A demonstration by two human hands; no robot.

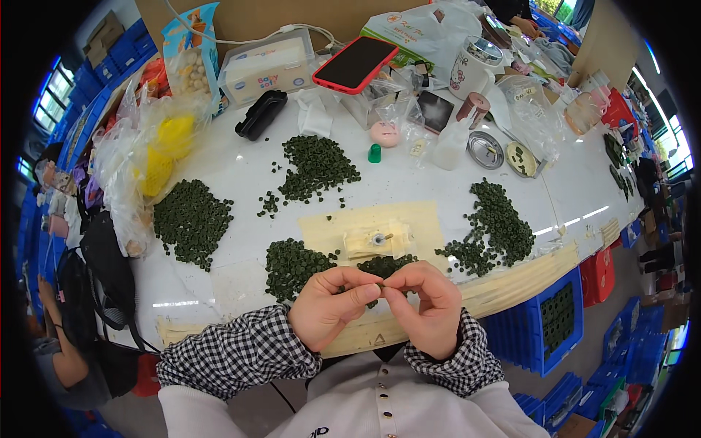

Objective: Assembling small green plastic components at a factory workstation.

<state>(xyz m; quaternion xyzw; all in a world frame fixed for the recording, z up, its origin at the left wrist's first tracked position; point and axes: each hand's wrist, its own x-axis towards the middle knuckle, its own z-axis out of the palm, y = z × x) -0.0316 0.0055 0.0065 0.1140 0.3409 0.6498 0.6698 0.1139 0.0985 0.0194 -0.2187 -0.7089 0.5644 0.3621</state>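
Note:
My left hand (330,306) and my right hand (431,306) meet at the table's front edge, fingertips pinched together. Between them is a small dark green piece (380,285), mostly hidden by the fingers. Just beyond my hands lies a pile of small dark green ring-like parts (383,266), with another pile (292,266) left of it. A tape-covered block (358,244) with a small metal post (378,239) in it stands on a yellowish taped patch (427,215). More green parts lie in heaps at the left (193,223), far middle (318,168) and right (500,223).
Along the back are a phone with a red case (355,64), a wipes box (266,69), a black case (261,114), a mug (471,69) and a round tin (485,150). Plastic bags (157,153) crowd the left. A blue crate (544,321) stands below the right edge.

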